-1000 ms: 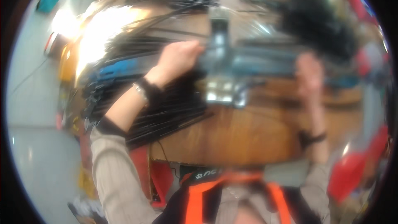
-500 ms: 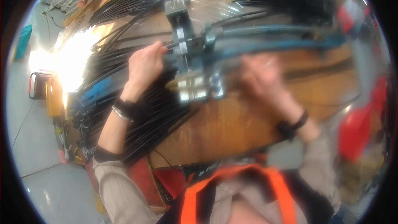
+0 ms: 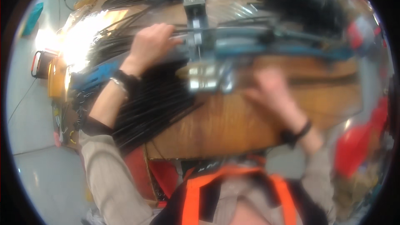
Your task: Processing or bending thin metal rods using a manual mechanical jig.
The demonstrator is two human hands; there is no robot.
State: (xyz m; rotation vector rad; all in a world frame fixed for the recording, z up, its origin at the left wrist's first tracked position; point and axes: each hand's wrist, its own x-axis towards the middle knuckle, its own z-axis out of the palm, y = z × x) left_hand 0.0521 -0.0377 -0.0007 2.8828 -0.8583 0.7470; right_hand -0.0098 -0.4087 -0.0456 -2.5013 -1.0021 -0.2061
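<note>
My left hand point(image 3: 152, 43) is just left of a metal clamping fixture point(image 3: 197, 37), its thumb and bent fingers apart. No held thing shows in the gap between them. Beside its fingertips, a thin black tube point(image 3: 181, 30) reaches toward the fixture. My right hand point(image 3: 273, 84) hovers over the brown tabletop, right of the fixture's shiny metal block point(image 3: 203, 77). Its thumb stands off to the side, but motion smears the fingers. Beyond that hand, a long blurred blue rail point(image 3: 287, 50) stretches to the right from the fixture.
Many black tubes point(image 3: 154, 104) lie bundled under my left forearm, with another dark pile point(image 3: 291, 4) at the far right. A blue object point(image 3: 98, 75) and a yellow-orange case point(image 3: 57, 77) are at left, near strong glare. Red material point(image 3: 358, 141) hangs at right.
The view has shifted, moving the fixture right and up in the picture. My left hand's thumb and fingers have parted. My right hand sits lower, farther from the blue rail.
</note>
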